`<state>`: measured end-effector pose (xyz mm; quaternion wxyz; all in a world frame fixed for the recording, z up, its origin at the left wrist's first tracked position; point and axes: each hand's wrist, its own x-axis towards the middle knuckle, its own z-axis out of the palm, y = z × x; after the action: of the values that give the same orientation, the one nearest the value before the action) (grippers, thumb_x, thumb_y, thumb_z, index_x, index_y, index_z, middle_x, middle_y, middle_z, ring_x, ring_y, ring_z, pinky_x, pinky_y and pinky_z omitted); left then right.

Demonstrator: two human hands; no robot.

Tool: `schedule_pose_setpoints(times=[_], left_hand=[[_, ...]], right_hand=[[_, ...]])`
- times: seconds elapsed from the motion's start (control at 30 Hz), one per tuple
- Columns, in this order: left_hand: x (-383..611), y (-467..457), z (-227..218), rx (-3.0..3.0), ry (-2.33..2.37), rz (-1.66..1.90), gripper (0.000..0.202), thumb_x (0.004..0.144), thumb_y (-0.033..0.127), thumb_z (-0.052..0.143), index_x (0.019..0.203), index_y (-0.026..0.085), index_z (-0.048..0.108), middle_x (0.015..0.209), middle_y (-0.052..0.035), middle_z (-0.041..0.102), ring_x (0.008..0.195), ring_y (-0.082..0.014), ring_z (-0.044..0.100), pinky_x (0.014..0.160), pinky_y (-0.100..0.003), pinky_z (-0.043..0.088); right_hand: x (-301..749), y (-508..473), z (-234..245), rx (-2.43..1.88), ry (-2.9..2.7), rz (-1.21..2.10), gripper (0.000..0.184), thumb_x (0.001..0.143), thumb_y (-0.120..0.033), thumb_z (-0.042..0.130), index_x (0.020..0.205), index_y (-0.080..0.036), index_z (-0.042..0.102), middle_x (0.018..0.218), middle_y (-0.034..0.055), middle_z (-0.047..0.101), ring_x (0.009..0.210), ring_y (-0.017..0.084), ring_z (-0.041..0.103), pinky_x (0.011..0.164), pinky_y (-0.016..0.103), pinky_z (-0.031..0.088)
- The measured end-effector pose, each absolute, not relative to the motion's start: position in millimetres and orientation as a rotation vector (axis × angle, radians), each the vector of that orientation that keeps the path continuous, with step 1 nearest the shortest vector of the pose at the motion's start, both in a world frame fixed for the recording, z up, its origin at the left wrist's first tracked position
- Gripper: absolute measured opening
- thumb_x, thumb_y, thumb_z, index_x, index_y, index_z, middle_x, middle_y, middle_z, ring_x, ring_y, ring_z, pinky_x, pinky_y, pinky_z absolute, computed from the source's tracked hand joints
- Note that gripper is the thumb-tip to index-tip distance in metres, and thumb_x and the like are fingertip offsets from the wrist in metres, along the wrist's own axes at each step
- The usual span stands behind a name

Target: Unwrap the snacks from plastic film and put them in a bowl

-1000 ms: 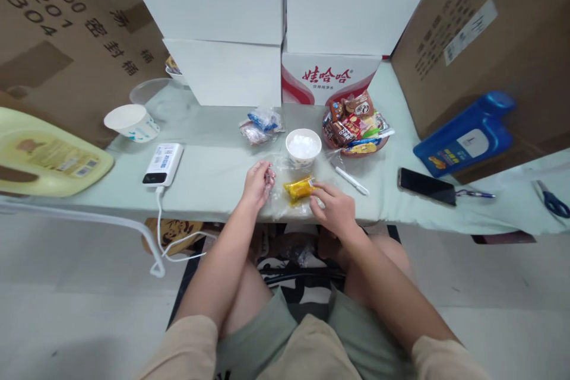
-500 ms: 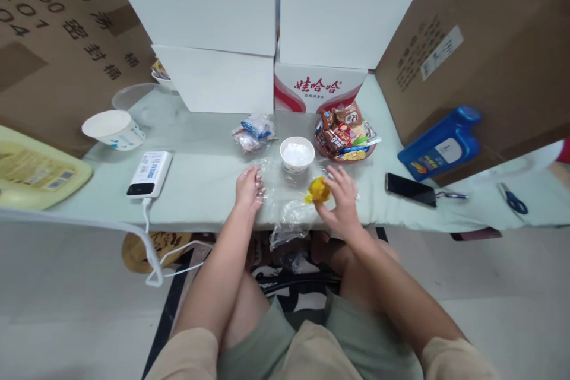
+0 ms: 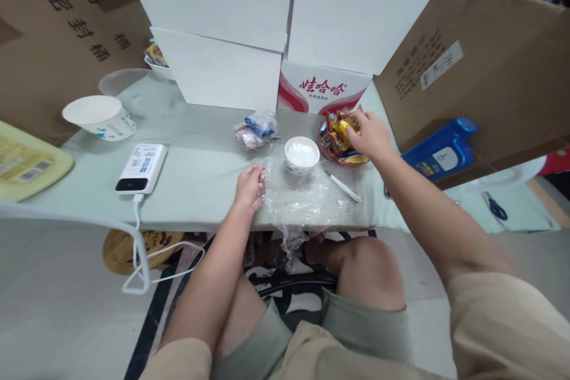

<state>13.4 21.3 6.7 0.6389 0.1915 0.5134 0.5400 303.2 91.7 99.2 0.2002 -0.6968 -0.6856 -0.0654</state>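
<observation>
My right hand (image 3: 373, 134) reaches over a round brown basket (image 3: 327, 151) of packaged snacks at the back right. Its thumb and fingers are closed about a yellow-wrapped snack (image 3: 342, 129), partly hidden by the hand. Near the table's front, my left hand (image 3: 250, 189) is closed at the left edge of a clear plastic sheet (image 3: 307, 205), which seems pinched in its fingers. That crinkled sheet spreads across the table and hangs over the front edge. On it stands a small white paper bowl (image 3: 301, 155) with something whitish and clear inside. A white pen (image 3: 344, 186) lies right of the bowl.
Blue and pink plastic packets (image 3: 257, 129) lie behind my left hand. To the left are a power bank (image 3: 142, 167) with a white cable and a tipped paper cup (image 3: 100, 117). A blue bottle (image 3: 443, 151) and scissors (image 3: 495, 208) are on the right. White boxes (image 3: 222, 68) wall the back.
My right hand has carried the yellow-wrapped snack from above the plastic sheet back and right to the basket. The white pen now shows. My left hand has stayed in place.
</observation>
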Motion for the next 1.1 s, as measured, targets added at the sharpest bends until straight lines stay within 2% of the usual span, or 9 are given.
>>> schedule_pose_setpoints(times=[0.1, 0.2, 0.33, 0.43, 0.5, 0.63, 0.73, 0.9, 1.1], left_hand=[[11.8, 23.7, 6.4, 0.493, 1.185, 1.182, 0.023, 0.072, 0.033, 0.072, 0.080, 0.018, 0.057, 0.051, 0.0100, 0.045, 0.034, -0.0019, 0.031, 0.036, -0.015, 0.019], [7.4, 29.9, 2.8, 0.680, 1.265, 1.112, 0.025, 0.069, 0.035, 0.073, 0.077, 0.015, 0.061, 0.052, 0.0075, 0.046, 0.036, -0.0029, 0.035, 0.037, -0.017, 0.020], [-7.6, 36.7, -3.7, 0.939, 1.442, 0.978, 0.032, 0.074, 0.037, 0.070, 0.097, 0.014, 0.068, 0.073, -0.0012, 0.063, 0.044, -0.0067, 0.046, 0.042, -0.020, 0.030], [-17.5, 28.4, -5.9, 1.080, 1.743, 1.197, 0.057, 0.076, 0.026, 0.068, 0.131, 0.017, 0.056, 0.104, -0.0093, 0.067, 0.072, -0.0152, 0.064, 0.061, -0.027, 0.050], [-17.7, 15.5, -6.0, 1.367, 1.856, 1.428, 0.063, 0.078, 0.021, 0.066, 0.139, 0.019, 0.049, 0.119, -0.0122, 0.064, 0.099, -0.0209, 0.067, 0.084, -0.033, 0.054], [-6.2, -5.7, -8.3, 2.169, 1.436, 0.973, 0.042, 0.086, 0.027, 0.063, 0.128, 0.022, 0.062, 0.122, -0.0101, 0.069, 0.123, -0.0272, 0.061, 0.109, -0.045, 0.045], [-2.7, -2.4, -15.4, 2.313, 1.299, 0.530, 0.055, 0.084, 0.036, 0.069, 0.136, 0.021, 0.059, 0.141, -0.0112, 0.062, 0.142, -0.0325, 0.045, 0.119, -0.050, 0.034], [-21.2, 12.5, -28.3, 2.256, 1.333, 0.306, 0.080, 0.081, 0.043, 0.073, 0.151, 0.020, 0.042, 0.160, -0.0129, 0.040, 0.153, -0.0328, 0.027, 0.124, -0.051, 0.024], [-46.6, 7.5, -35.7, 2.187, 1.324, 0.308, 0.074, 0.082, 0.042, 0.071, 0.148, 0.020, 0.047, 0.165, -0.0128, 0.030, 0.156, -0.0306, 0.018, 0.125, -0.050, 0.021]], right_hand=[[287.1, 47.5, 83.5, -1.660, -1.880, -0.181, 0.026, 0.089, -0.028, 0.050, 0.107, -0.020, 0.066, 0.112, 0.0138, 0.069, 0.106, 0.030, 0.064, 0.095, 0.048, 0.050], [265.3, -0.6, 42.7, -1.373, -2.119, 0.140, 0.021, 0.092, -0.024, 0.047, 0.100, -0.022, 0.066, 0.099, 0.0086, 0.072, 0.093, 0.023, 0.067, 0.088, 0.040, 0.054], [243.4, -35.9, -15.8, -1.205, -2.512, 0.408, 0.038, 0.083, -0.017, 0.055, 0.119, -0.022, 0.066, 0.130, 0.0109, 0.066, 0.127, 0.029, 0.057, 0.105, 0.048, 0.048], [240.3, -44.7, -32.2, -1.401, -2.522, 0.436, 0.055, 0.081, -0.020, 0.061, 0.136, -0.023, 0.059, 0.150, 0.0121, 0.052, 0.144, 0.036, 0.040, 0.112, 0.057, 0.041], [241.0, -47.8, -31.2, -1.500, -2.478, 0.449, 0.061, 0.081, -0.024, 0.064, 0.141, -0.024, 0.056, 0.153, 0.0120, 0.048, 0.145, 0.038, 0.037, 0.112, 0.060, 0.039], [242.6, -45.9, -24.4, -1.398, -2.380, 0.517, 0.049, 0.086, -0.032, 0.061, 0.134, -0.022, 0.061, 0.144, 0.0132, 0.057, 0.135, 0.033, 0.050, 0.112, 0.055, 0.041], [247.9, -34.4, -27.2, -1.289, -2.315, 0.523, 0.041, 0.092, -0.028, 0.051, 0.130, -0.020, 0.063, 0.138, 0.0133, 0.062, 0.130, 0.028, 0.056, 0.113, 0.050, 0.041], [266.8, -14.8, -39.5, -1.435, -2.360, 0.467, 0.056, 0.089, -0.037, 0.056, 0.140, -0.015, 0.056, 0.148, 0.0166, 0.054, 0.141, 0.035, 0.045, 0.118, 0.059, 0.031], [286.4, -12.9, -50.1, -1.473, -2.349, 0.519, 0.052, 0.090, -0.041, 0.055, 0.135, -0.016, 0.061, 0.149, 0.0160, 0.054, 0.141, 0.035, 0.046, 0.116, 0.059, 0.033]])
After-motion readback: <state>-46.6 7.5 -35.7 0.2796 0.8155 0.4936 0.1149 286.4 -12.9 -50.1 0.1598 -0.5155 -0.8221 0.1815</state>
